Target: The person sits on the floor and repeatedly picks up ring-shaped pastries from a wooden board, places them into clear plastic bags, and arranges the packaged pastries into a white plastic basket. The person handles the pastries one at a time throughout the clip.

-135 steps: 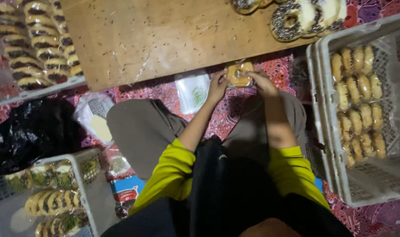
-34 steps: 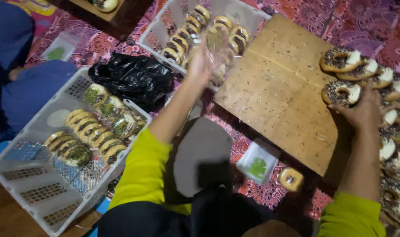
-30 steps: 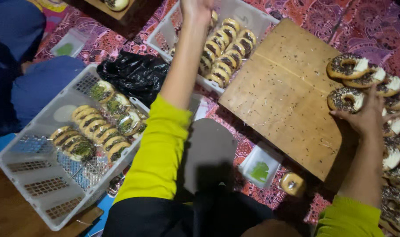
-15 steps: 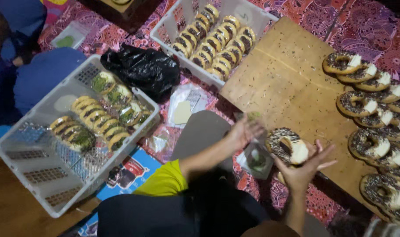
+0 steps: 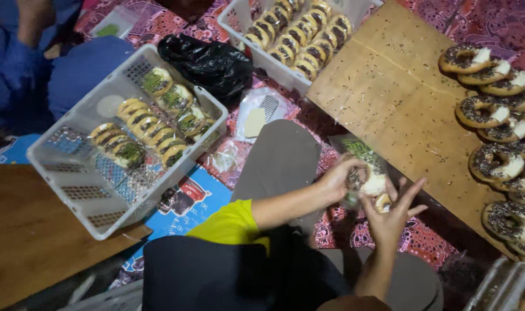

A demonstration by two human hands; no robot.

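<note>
Doughnut (image 5: 373, 185) sits low and right of centre in the frame, apparently half inside a clear plastic bag (image 5: 359, 154). Left hand (image 5: 342, 178) fingers close on bag and doughnut; right hand (image 5: 392, 214) fingers spread wide just below. Right of them, a wooden board (image 5: 389, 98) carries iced doughnuts (image 5: 493, 115); white baskets (image 5: 78, 184) lie upper left.

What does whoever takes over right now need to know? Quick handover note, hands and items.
Left hand: grips a clear bag with a doughnut partly inside.
Right hand: fingers spread against the doughnut from below.
Both are over the lap, beside the wooden board.
Done: wrapped doughnuts fill rows in two white baskets, the near basket and the far basket.
Left: unwrapped sprinkled doughnuts lined along the board's right edge.
</note>
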